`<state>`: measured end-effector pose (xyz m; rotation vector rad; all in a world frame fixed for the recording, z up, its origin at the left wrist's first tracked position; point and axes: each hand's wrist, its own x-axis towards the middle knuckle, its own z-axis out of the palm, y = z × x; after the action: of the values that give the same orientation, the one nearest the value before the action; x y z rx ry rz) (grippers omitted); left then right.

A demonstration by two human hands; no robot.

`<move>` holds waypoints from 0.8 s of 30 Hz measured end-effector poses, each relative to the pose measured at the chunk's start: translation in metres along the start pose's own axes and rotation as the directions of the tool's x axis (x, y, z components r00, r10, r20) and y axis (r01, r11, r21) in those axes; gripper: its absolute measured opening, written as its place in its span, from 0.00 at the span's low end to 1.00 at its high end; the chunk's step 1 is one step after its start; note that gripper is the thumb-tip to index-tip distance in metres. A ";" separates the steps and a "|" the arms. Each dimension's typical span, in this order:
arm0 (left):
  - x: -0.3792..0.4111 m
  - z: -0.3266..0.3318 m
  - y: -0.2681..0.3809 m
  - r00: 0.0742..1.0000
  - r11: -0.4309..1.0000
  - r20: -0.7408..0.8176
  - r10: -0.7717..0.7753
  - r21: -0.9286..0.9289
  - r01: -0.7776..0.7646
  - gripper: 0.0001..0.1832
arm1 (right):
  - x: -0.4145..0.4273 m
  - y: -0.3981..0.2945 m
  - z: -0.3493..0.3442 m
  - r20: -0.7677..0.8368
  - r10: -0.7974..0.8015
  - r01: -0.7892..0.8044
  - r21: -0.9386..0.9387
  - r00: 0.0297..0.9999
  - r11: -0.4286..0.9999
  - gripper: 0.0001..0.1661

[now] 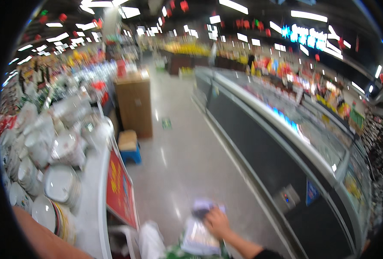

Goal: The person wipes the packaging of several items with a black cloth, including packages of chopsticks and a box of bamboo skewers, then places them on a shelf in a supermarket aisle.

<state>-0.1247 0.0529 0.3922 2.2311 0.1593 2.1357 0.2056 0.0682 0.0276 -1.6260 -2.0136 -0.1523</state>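
My right hand (216,222) is low in the view, its fingers curled over the edge of a pale, shiny package (200,235) with a purple and dark upper end. Motion blur hides the package's exact kind. Under it shows a green and white patterned thing (175,252), and a white, blurred form (151,239) is beside that. My left forearm (49,234) crosses the lower left corner in front of stacked plates (54,215); the left hand is out of view. More white dishes (60,183), some bagged in clear plastic, stand on the white display table (94,181).
A glass-topped display freezer (275,139) runs along the right side of the aisle. Left of the tiled floor (178,162) are a red sign board (120,184), a blue stool (130,153) with a cardboard-coloured top, and a brown cabinet (135,106). Yellow goods (188,48) fill far stands.
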 end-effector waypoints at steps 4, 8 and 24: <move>-0.002 0.002 0.015 1.000 0.986 0.007 0.012 -0.165 -0.010 0.09 | -0.013 0.022 -0.002 -0.069 0.044 -0.045 -0.005 0.997 0.999 0.10; -0.013 -0.010 0.028 0.999 0.980 -0.049 0.000 -0.197 -0.010 0.10 | 0.009 0.014 -0.012 -0.049 0.064 -0.064 0.007 0.997 0.998 0.11; 0.007 0.004 0.022 0.992 0.999 -0.126 0.012 0.030 -0.008 0.11 | -0.014 -0.010 -0.026 0.028 0.168 -0.170 0.094 0.985 0.981 0.17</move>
<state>-0.1200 0.0316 0.4016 2.1171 0.1862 2.2951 0.2070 0.0430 0.0450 -1.7335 -1.8572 0.0231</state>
